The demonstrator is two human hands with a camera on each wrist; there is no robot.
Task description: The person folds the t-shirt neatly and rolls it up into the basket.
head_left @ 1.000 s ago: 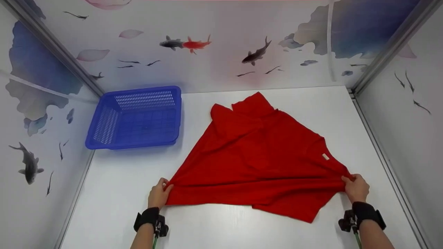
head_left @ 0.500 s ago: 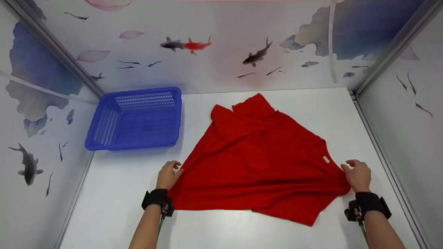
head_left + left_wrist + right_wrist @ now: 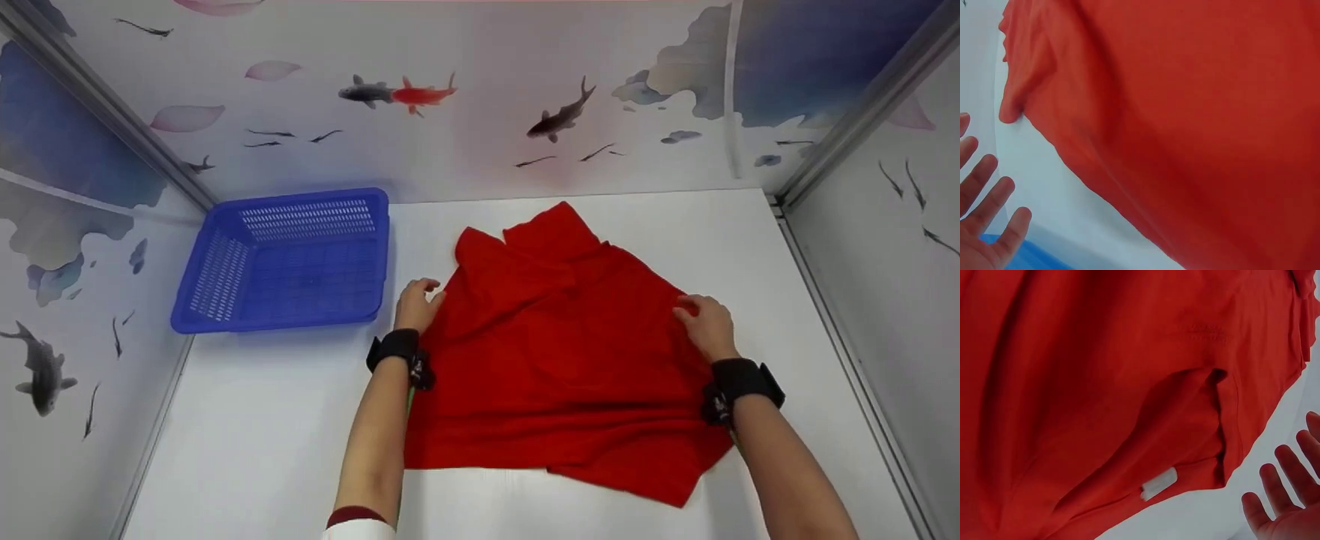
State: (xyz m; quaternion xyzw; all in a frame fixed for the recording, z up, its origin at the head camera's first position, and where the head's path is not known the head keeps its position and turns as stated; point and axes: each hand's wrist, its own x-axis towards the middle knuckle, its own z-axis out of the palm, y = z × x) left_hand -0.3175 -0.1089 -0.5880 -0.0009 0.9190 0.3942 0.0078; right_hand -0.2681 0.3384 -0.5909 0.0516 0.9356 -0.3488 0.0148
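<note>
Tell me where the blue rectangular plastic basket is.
In the head view, the basket stands at upper left, left of the left hand and the red fabric shirt.

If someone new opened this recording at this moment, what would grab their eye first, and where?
Most likely the bright red shirt, lying rumpled across the middle of the white table, with the left hand and right hand near its opposite edges. Next, probably the blue basket at the table's far left, then the red fish pictured on the back wall.
</note>
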